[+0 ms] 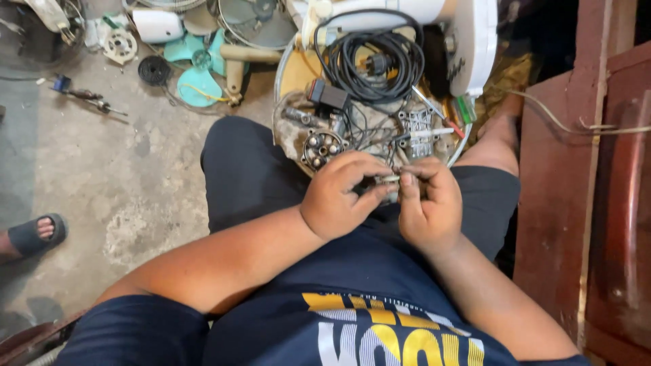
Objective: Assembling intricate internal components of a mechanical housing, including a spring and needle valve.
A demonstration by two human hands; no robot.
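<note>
Thin wire end (390, 179) is pinched between both your hands: left hand (337, 196), right hand (428, 203). Keep fingers clamped near the tip, clear of the fan base (288, 81) wiring.

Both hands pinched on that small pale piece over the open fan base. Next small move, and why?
Probably keep the left hand steady and let the right hand work the small pale piece: both pinch it among thin wires over the opened fan base, so slack looks limited.

Rough matt concrete floor (122, 190), glossy black rubbery cable (369, 64), smooth white plastic housing (475, 41), worn reddish wood door (583, 203), dull metal motor (322, 146)
</note>
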